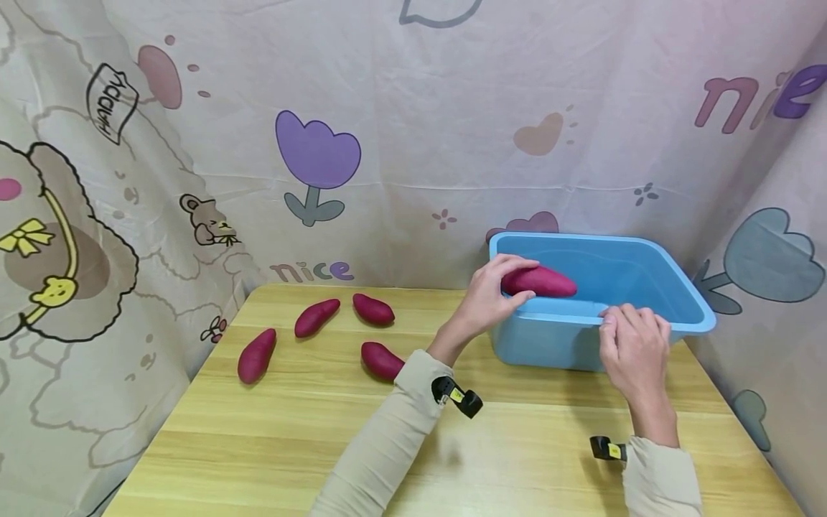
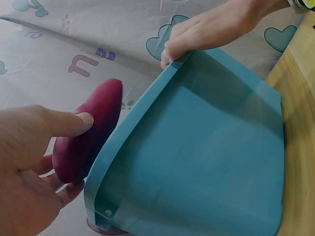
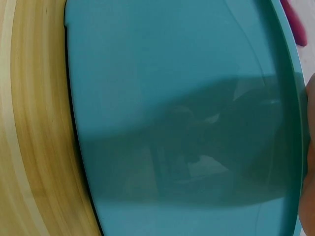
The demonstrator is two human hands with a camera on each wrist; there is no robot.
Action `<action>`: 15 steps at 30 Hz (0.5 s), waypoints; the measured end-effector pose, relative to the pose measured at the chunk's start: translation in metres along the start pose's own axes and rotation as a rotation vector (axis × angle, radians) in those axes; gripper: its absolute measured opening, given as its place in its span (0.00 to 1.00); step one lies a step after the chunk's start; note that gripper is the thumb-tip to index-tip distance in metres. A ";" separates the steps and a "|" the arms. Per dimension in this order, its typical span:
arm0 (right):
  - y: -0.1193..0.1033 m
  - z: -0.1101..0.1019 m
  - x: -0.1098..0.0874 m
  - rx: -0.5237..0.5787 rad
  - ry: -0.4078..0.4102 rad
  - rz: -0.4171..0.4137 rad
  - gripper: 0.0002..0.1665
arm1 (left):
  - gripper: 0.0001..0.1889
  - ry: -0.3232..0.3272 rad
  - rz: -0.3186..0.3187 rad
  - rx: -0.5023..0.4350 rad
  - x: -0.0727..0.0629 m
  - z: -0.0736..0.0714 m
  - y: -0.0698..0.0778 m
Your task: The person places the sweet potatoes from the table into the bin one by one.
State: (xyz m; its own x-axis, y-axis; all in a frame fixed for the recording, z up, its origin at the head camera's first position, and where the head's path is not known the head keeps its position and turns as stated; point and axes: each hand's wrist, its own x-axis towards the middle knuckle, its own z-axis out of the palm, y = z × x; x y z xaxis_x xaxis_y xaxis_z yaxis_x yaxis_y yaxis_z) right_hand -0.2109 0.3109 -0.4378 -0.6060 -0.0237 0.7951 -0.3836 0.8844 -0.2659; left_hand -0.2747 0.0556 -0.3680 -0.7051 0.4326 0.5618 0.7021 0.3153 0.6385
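My left hand point(image 1: 487, 298) holds a purple-red sweet potato point(image 1: 545, 281) between thumb and fingers, over the left end of a blue plastic bin point(image 1: 549, 341). In the left wrist view the sweet potato point(image 2: 93, 132) is tilted just above the bin's rim point(image 2: 142, 113), the thumb on its near side and fingers beneath. The right hand point(image 1: 636, 348) grips the bin's near rim, fingers curled over the edge. From the right wrist, the bin's outer wall point(image 3: 187, 123) fills most of the view, with the sweet potato's tip point(image 3: 295, 24) at the upper right. The bin's floor is mostly hidden.
Several more sweet potatoes lie on the wooden table point(image 1: 258, 438) to the left, among them one point(image 1: 381, 360) partly covered by my left sleeve. A printed curtain point(image 1: 413, 143) hangs behind the table and along its sides, close to the bin.
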 end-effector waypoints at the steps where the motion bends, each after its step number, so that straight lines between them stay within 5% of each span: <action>1: 0.000 0.000 0.000 0.000 0.000 0.000 0.22 | 0.23 -0.005 -0.010 0.003 0.001 0.000 0.001; 15: 0.003 0.001 0.000 -0.011 -0.004 0.000 0.23 | 0.22 -0.112 -0.089 0.093 0.009 0.013 0.000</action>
State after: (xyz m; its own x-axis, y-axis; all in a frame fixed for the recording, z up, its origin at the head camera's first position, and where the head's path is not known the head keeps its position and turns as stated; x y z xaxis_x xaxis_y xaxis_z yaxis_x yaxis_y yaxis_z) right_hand -0.2129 0.3127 -0.4389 -0.6089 -0.0258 0.7928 -0.3762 0.8893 -0.2599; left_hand -0.2796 0.0708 -0.3698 -0.7529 0.4895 0.4400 0.6475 0.4309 0.6286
